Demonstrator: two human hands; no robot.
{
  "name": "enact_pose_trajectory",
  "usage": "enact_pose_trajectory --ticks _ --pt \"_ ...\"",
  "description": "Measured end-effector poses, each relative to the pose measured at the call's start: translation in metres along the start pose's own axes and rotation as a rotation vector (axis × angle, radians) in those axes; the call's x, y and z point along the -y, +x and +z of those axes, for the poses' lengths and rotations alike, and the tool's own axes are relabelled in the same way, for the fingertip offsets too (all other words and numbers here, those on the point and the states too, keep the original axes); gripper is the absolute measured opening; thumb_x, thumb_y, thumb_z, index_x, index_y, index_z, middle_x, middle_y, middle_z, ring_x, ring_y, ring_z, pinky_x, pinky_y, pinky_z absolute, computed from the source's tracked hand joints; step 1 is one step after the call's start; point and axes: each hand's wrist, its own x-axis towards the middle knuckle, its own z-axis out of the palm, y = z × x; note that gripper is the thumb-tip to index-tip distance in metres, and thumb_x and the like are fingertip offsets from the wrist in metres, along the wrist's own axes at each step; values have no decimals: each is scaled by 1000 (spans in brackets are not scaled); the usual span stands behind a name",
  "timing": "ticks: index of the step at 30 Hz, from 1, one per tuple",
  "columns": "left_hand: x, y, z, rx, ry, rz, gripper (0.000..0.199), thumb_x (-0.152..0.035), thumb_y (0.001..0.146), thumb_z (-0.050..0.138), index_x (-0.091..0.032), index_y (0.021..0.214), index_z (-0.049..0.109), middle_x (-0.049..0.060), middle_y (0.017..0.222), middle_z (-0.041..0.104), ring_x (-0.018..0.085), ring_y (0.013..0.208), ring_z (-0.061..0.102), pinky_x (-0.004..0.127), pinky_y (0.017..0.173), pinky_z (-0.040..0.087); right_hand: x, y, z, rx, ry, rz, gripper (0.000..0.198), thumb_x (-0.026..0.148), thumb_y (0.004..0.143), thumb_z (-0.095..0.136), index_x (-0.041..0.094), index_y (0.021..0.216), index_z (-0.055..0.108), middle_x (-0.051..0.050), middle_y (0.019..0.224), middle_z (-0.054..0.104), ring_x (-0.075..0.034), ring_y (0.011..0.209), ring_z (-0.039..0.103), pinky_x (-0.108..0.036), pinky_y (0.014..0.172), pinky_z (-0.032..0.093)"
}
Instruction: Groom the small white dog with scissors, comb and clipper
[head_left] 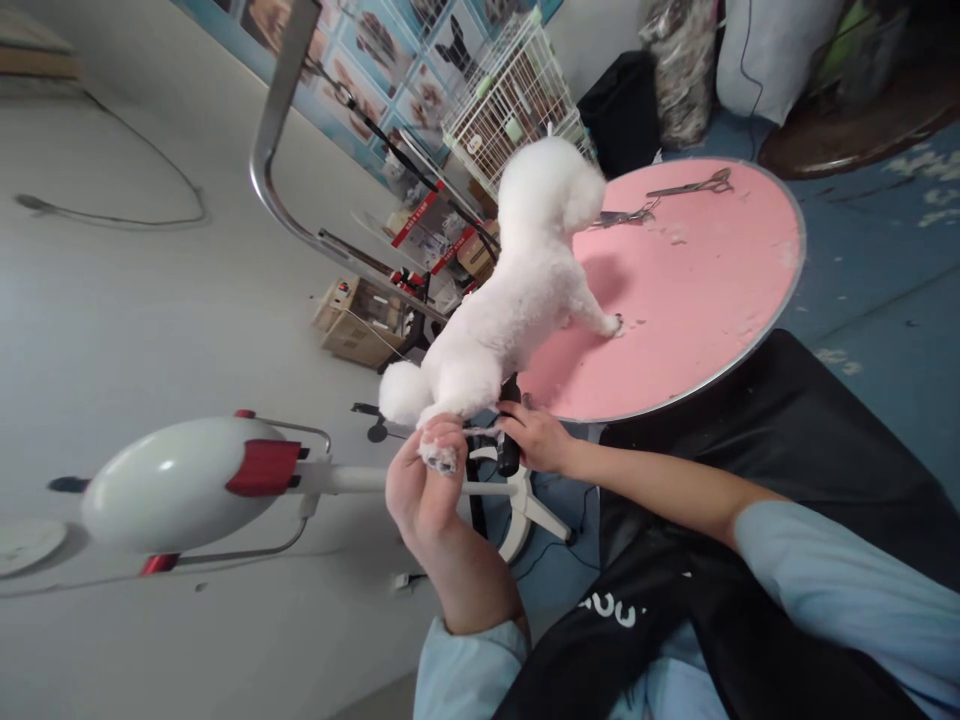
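Observation:
A white fluffy dog [495, 320] stands on a round pink grooming table [697, 290], facing away from me. My left hand [427, 475] is closed around one of its hind legs, and the paw [439, 457] with its dark pads sticks out, turned toward me. In my right hand [536, 437] is a black hair clipper [509, 445], held upright beside that leg. My fingers wrap round it and cover part of its body. Between paw and clipper hangs a thin wisp of white hair [484, 432].
Scissors [694, 187] and more shears [626, 215] lie at the table's far side. A bent metal grooming arm [274, 190] rises beside the dog. At left stands a white and red dryer [187, 485] on a stand. A wire cage [514, 95] and black bin [622, 110] are behind.

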Motion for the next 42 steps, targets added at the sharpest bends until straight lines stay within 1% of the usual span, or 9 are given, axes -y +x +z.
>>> enact_pose_trajectory --ticks 4,6,12,17,23,29,34,39,42 --pt "-2 1 -3 3 -20 5 23 0 93 25 -18 85 36 -1 73 45 4 55 44 12 55 44 0 5 -25 -276 310 -67 26 34 83 67 22 105 61 -13 116 68 -23 108 66 -37 88 57" --pt "-3 2 -5 21 -43 -3 21 -1 94 26 -18 85 36 -1 73 45 4 56 45 11 55 44 -3 11 -36 -326 387 -157 19 36 84 67 24 99 61 -11 115 69 -21 107 67 -35 89 56" --pt "-3 1 -5 12 -120 -45 21 -1 93 27 -19 84 33 -2 72 46 3 55 47 10 55 45 -6 17 -43 -236 136 -129 18 28 89 56 21 105 63 -12 118 69 -20 103 68 -30 78 55" --pt "-5 -4 -6 5 -87 -31 22 1 93 29 -19 84 33 -2 72 46 3 55 47 10 55 44 6 17 -46 -105 -22 -241 19 26 88 56 23 105 65 -8 120 68 -17 87 67 -25 68 49" --pt "-4 -6 -11 28 -188 -112 20 0 90 32 -20 85 33 -2 72 47 3 55 50 11 55 45 10 25 -51 9 -248 -25 26 19 87 55 18 111 64 -12 122 65 -18 77 64 -27 62 45" --pt "-2 -5 -10 19 -184 -110 20 0 91 31 -20 85 33 -2 72 47 4 55 50 11 55 45 -9 16 -43 -73 -186 -145 29 24 91 52 19 118 62 -12 127 64 -20 96 67 -28 73 52" --pt "0 -5 -10 -3 -156 -92 20 -1 91 30 -20 85 32 -3 72 46 3 54 49 11 54 45 -23 13 -35 -67 -194 -19 35 20 86 55 17 120 61 -13 125 66 -21 95 68 -27 71 53" --pt "6 -2 -17 -8 -177 -110 19 -1 90 32 -19 85 33 -3 71 46 4 53 50 12 53 45 -33 16 -35 -135 -138 -109 28 21 88 54 19 115 63 -13 128 65 -20 98 68 -28 75 55" --pt "13 0 -19 -33 -157 -153 17 -4 90 32 -19 84 33 -2 71 46 4 52 50 14 51 44 -46 17 -40 -174 -87 -52 26 22 84 58 19 110 63 -13 117 70 -21 95 70 -29 72 57"
